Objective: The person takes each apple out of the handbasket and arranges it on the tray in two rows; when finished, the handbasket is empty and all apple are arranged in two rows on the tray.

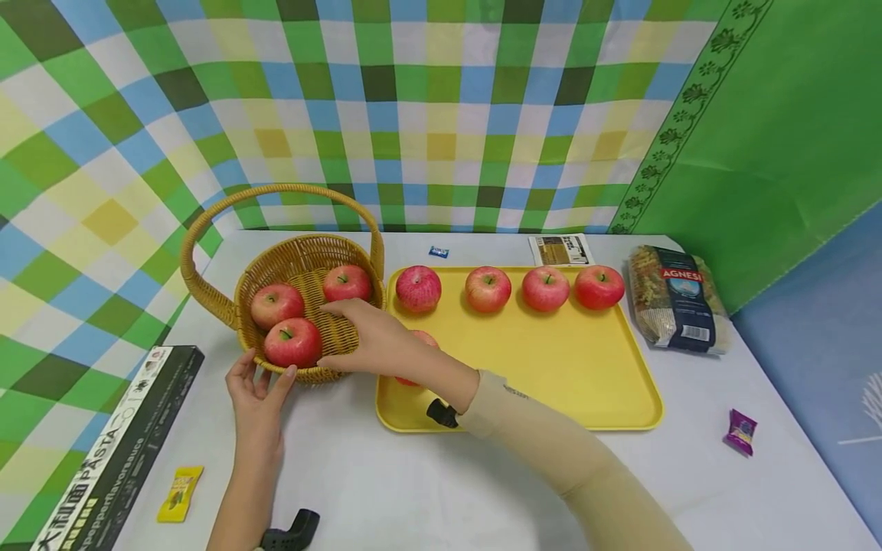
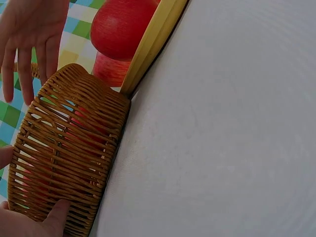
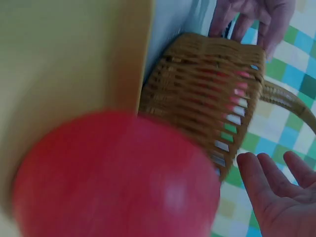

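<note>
A wicker basket with a hoop handle holds three red apples. My left hand touches its near wall, thumb and fingers spread against the weave. Over the basket's right side, my right hand hovers with straight fingers and holds nothing. The yellow tray to the right carries a back row of several apples. One more apple lies at the tray's near left, mostly hidden behind my right wrist. It fills the right wrist view, blurred.
A bag of pasta lies right of the tray, and a purple sweet lies nearer the front. A black pasta box and a yellow sachet lie at the left. A card and a blue wrapper lie behind the tray.
</note>
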